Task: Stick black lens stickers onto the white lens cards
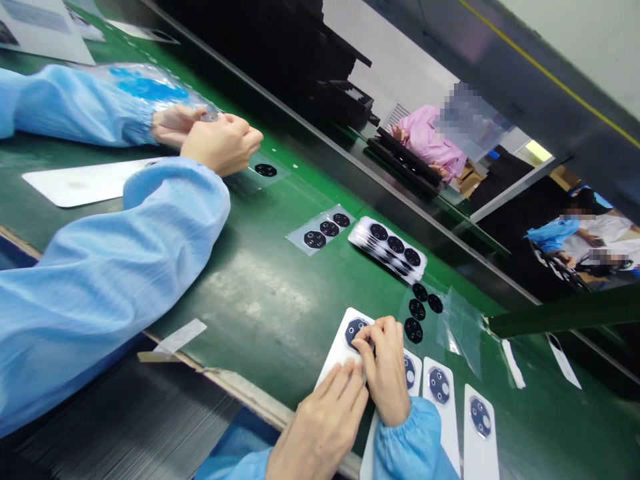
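Observation:
A white panel with a dark round camera-shaped disc at its top lies on the green table. My left hand lies flat on the panel's lower part, fingers stretched out. My right hand has thumb and forefinger pinched at the disc's right edge; whatever is between the fingertips is too small to make out. To the right, partly under my right sleeve, are more white panels with similar discs. Loose black discs on clear film lie just beyond my right hand.
A stack of white panels with black discs stands farther back, beside a clear film strip with discs. At the left, a co-worker's hands work over the table. A green bar crosses at right.

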A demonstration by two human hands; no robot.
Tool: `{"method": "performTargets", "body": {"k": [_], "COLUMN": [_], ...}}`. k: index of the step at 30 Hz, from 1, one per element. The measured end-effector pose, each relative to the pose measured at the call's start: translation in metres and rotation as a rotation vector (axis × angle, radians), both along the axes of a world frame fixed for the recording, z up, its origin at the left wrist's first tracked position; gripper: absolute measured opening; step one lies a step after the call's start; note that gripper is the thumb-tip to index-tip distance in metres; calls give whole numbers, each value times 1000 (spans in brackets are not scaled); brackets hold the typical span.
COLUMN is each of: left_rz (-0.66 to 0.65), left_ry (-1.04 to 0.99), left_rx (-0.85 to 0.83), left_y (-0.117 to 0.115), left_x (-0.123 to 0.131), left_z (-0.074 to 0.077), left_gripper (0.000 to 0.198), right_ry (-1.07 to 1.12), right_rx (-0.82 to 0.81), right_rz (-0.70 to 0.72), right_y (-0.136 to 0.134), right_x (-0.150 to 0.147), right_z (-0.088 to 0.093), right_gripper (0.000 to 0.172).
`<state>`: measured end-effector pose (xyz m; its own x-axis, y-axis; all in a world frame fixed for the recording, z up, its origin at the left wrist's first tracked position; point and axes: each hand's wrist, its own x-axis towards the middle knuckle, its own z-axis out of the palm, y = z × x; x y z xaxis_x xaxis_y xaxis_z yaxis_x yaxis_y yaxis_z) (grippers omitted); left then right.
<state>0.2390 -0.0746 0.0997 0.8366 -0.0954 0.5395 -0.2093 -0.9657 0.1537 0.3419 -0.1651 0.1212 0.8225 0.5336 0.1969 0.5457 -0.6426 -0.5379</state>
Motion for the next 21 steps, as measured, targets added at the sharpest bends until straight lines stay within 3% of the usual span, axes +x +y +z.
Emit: {"method": "performTargets", "body": {"k": [8,15,21], "left_rz": [-43,-99,-110], "left_ry": [47,53,55], "left_rx": [11,68,108], "left_y": [1,9,12], "left_x": [1,5,4], "left_z": [-1,7,11], "left_gripper": [39,52,48], "right_ry": [27,-30,-55], "right_rx": [75,26,15], "right_rz": [-56,-59,-48], "right_y": [9,20,22], "right_x": [8,17,16], "right_z": [-2,-5,-2], "right_gripper": [13,16,17]}}
